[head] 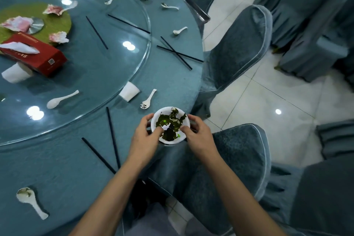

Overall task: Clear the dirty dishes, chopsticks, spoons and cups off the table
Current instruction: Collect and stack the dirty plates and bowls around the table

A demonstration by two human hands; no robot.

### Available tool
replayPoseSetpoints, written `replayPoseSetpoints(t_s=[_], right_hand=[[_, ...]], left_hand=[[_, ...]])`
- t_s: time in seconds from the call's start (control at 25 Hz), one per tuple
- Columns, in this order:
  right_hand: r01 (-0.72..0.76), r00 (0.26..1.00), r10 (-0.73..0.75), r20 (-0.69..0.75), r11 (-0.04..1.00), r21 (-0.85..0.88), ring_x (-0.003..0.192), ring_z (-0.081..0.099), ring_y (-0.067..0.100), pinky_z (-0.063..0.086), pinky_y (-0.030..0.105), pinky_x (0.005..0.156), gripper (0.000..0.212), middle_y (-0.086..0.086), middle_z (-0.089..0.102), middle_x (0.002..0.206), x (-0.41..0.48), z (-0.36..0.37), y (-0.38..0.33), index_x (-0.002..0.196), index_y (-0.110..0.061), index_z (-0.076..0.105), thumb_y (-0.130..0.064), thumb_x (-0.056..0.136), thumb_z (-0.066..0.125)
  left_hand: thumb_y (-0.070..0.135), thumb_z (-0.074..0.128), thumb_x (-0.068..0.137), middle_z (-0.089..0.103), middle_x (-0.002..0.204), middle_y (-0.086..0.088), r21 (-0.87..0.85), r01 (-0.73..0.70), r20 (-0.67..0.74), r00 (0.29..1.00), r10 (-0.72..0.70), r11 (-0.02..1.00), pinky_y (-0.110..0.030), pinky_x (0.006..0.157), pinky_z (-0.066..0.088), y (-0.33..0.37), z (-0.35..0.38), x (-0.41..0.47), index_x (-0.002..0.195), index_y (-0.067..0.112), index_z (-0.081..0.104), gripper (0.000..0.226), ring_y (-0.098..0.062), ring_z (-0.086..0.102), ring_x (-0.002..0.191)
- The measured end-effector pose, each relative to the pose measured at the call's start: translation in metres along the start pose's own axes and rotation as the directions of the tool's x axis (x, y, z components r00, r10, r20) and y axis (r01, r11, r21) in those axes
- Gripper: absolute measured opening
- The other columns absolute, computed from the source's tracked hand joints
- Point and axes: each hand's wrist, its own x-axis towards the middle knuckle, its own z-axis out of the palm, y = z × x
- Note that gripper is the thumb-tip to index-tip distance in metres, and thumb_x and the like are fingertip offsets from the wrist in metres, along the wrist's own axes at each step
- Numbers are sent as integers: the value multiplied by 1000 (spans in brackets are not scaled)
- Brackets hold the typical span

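the left hand [144,138] is gripping the bowl [161,111] on its left side, fingers [148,119] curling round the outer wall and thumb lying over the rim onto the green scraps. the bowl is lying between both hands at the counter's [57,159] near edge; it is round, with no long axis, and neither hand is nearer. the right hand [200,137] is clamping the opposite wall likewise. the coming lift is probably needing a level hold.

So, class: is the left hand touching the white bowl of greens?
Touching. The head view shows the left hand gripping the white bowl by its rim, one fingertip inside.
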Motion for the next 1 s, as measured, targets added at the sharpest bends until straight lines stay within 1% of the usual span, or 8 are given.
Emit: replayPoseSetpoints(t_s=[0.12,0.28,0.44,0.52,0.6,0.68,0.84,1.0], right_hand=[[13,999,-12,-35,999,47,104,69,9,57,42,96,34,-12,72,111,-9,-34,4,121,-36,64,-17,92,66],[58,996,-53,-73,996,72,103,69,8,57,40,97,32,-15,73,108,-22,-82,10,114,-38,65,-13,94,63],[94,993,-86,-86,991,95,101,70,6,57,36,96,35,-14,74,108,-35,-136,19,123,-32,66,-12,94,62],[101,992,-91,-93,989,109,101,69,6,57,36,96,38,-12,72,109,-41,-164,24,128,-29,63,-13,94,63],[108,991,-97,-92,987,117,100,70,7,58,39,94,41,-11,73,109,-44,-195,30,129,-35,61,-19,91,65],[111,992,-102,-81,987,117,98,72,8,58,43,94,37,-13,75,105,-47,-228,35,115,-46,63,-25,85,64],[127,991,-121,-59,987,103,98,71,7,58,41,94,34,-14,74,104,-52,-289,45,102,-50,60,-18,93,63],[146,988,-139,-62,981,129,100,71,11,59,39,93,35,-7,74,112,-53,-331,54,120,-38,63,-15,94,62]], left_hand=[[23,69,81,69,113,5,1,-32,44,999,32,999,-23,77,50,13,29,-12,128,27,59,49,-8,69,92],[26,67,77,69,114,6,16,-55,73,996,54,998,-33,89,55,26,68,-37,124,32,60,49,-13,70,96],[8,62,91,69,114,7,28,-92,59,994,90,995,-23,82,51,37,114,-69,129,28,59,43,-9,68,97],[9,62,92,69,114,9,28,-96,52,994,95,995,-28,91,52,43,140,-85,131,28,58,44,-9,67,103],[18,65,87,71,114,7,39,-120,49,992,118,992,-36,100,52,50,167,-100,130,30,59,46,-12,67,107],[30,63,77,71,115,7,42,-130,51,991,127,991,-40,101,52,56,195,-115,128,35,59,51,-12,67,108],[19,64,91,68,119,7,57,-171,52,984,168,984,-34,99,52,65,246,-143,131,35,57,43,-8,65,110],[13,62,94,68,119,7,49,-201,42,979,199,978,-30,95,53,71,285,-161,132,33,56,44,-8,65,109]])
